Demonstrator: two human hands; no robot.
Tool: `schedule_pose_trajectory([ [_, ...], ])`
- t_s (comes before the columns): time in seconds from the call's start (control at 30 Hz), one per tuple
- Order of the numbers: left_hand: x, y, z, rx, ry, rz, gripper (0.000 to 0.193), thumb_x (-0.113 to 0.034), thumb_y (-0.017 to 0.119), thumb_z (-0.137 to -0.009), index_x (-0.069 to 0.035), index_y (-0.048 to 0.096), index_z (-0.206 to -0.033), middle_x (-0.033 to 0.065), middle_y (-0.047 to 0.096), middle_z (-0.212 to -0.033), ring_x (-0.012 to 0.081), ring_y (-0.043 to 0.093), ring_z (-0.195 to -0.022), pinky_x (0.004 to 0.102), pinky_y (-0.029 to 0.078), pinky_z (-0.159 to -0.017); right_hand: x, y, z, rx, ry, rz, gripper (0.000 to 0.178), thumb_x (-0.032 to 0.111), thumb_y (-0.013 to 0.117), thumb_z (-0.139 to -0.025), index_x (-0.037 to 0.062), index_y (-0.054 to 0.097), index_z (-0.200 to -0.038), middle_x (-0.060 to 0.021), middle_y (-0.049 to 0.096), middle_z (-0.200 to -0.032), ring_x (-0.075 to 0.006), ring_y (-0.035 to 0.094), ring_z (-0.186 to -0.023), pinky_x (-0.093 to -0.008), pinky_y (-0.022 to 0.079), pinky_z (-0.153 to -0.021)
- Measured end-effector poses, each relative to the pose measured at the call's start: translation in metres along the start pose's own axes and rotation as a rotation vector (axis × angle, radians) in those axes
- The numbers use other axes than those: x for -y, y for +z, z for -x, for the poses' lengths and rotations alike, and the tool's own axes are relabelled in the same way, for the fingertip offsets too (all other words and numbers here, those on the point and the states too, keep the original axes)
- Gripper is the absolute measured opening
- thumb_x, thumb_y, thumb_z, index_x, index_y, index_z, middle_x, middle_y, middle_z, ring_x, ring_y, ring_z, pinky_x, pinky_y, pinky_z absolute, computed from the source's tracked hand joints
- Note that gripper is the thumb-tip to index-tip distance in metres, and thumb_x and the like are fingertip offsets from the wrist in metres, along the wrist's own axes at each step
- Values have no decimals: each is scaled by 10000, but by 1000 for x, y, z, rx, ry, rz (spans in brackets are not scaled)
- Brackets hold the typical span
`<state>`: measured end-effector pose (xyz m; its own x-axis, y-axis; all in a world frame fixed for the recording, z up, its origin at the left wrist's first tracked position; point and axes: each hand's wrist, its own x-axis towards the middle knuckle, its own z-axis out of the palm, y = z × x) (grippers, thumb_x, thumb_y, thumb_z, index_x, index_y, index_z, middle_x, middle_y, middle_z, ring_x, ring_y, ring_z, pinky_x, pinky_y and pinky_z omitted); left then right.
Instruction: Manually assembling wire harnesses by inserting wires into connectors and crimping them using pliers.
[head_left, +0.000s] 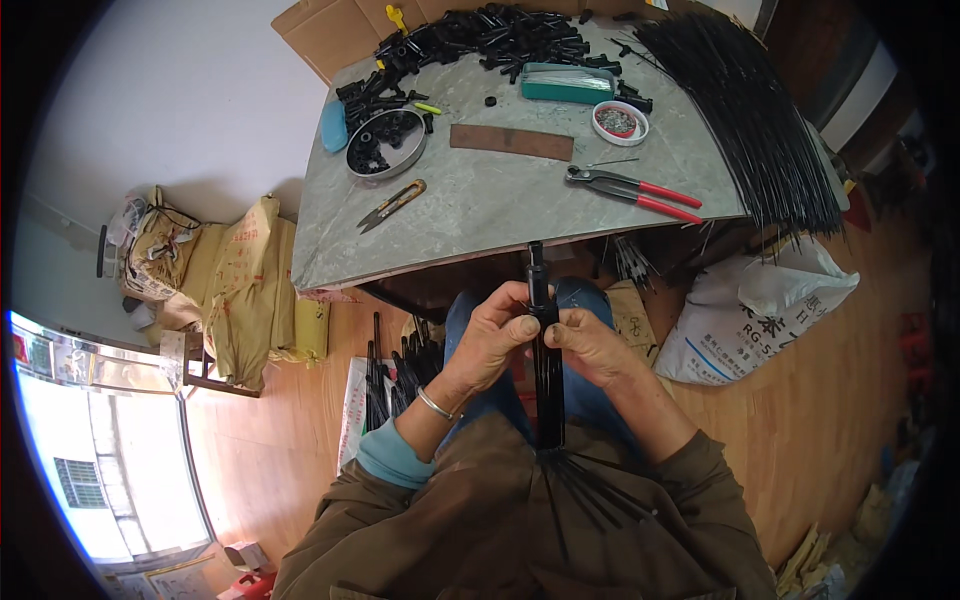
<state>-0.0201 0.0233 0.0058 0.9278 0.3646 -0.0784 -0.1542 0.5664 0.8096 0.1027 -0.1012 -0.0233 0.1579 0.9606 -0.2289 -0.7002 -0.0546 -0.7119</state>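
Observation:
Upright between my knees stands a black umbrella frame (549, 395), its top just below the table edge. Its ribs are folded along the shaft, and several thin rib ends fan out over my lap. My left hand (492, 335) grips the frame near the top from the left, thumb and fingers closed round the collar. From the other side my right hand (588, 345) pinches it slightly lower, its thumb against the black collar. Parts of the fingers are hidden behind the frame.
The grey table (480, 205) bears red-handled pincers (645, 194), thread snips (392, 206), a brown strip (511, 141), a round tin (418, 158), a green tray (568, 95), piled black parts (490, 40) and long black ribs (755, 130). A white sack (735, 320) stands right.

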Motion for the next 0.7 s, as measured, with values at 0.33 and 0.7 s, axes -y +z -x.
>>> schedule_pose_trajectory([
  [0.33,-45,-14,-28,338,-45,-342,318,-104,703,-815,-21,579,-1097,61,462,-1263,101,562,-904,227,496,-732,6,32,6,7,-115,-218,248,146,720,-818,35,627,-1020,-76,640,-878,-182,633,-823,-308,542,-636],
  [0.7,-51,81,58,494,109,-610,630,-196,634,-890,5,326,-1402,129,648,-1006,179,624,-896,330,472,-836,10,27,-6,-287,-250,-127,181,129,675,-856,29,598,-985,-40,618,-810,-124,593,-709,-262,516,-621],
])
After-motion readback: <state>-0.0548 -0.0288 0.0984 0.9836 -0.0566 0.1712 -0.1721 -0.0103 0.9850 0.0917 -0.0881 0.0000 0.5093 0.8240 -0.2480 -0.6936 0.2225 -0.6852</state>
